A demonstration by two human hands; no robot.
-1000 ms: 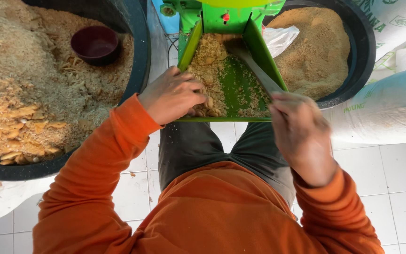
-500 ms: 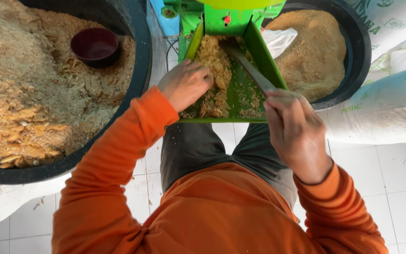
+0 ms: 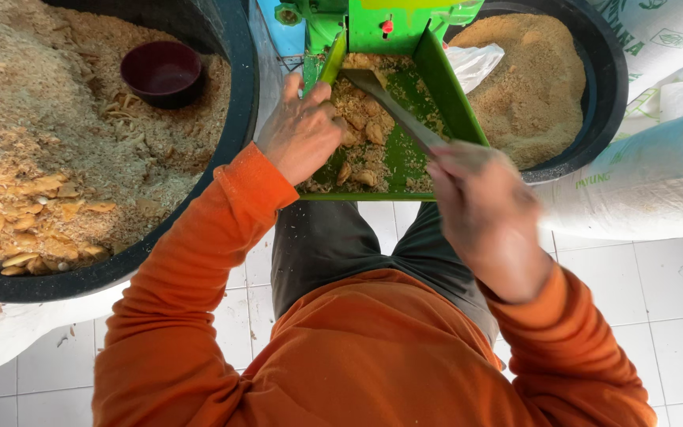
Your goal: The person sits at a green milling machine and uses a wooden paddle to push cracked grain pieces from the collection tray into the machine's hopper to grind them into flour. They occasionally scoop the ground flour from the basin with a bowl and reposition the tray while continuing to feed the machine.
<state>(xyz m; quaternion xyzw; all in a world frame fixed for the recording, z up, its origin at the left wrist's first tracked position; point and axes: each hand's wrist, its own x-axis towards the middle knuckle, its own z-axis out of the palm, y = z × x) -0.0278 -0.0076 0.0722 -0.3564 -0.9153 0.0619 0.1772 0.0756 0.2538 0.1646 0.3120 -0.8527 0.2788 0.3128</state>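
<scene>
As it looks from above: a person in orange sleeves sits at a green machine [image 3: 381, 20]; both hands are in its sloping green chute [image 3: 446, 87]
Step in hand: I'd say working the feed up the chute towards the machine's mouth; pushing and scraping, not scooping
Left hand [image 3: 302, 130]: grip open; fingers spread and resting flat on the dry chunks [image 3: 361, 130] at the left side of the chute; holding nothing
Right hand [image 3: 484, 213]: blurred, but the grip looks closed round the lower end of a flat grey tool [image 3: 393, 111]; it sits at the chute's lower right corner
Tool: slants up and left across the chute; its tip is among the chunks near the top, just beside the left fingers
Chunks: tan, crumbly, scattered over the chute floor; thickest by the mouth, a few loose near the lower lip
Left tub [image 3: 235, 119]: big, black, heaped with coarse flakes and pale chips; a maroon bowl [image 3: 164, 73] sits in it near the far rim
Right tub [image 3: 606, 87]: black too; holds a finer brown meal; a bit of clear plastic lies between it and the chute
Around: white sacks [image 3: 642, 190] on the right; white tiled floor [image 3: 673, 285] underneath
What the next move calls for: my guess, keeping the left fingertips well back from the mouth and letting the tool do the close work; short strokes so nothing spills over the lower lip
</scene>
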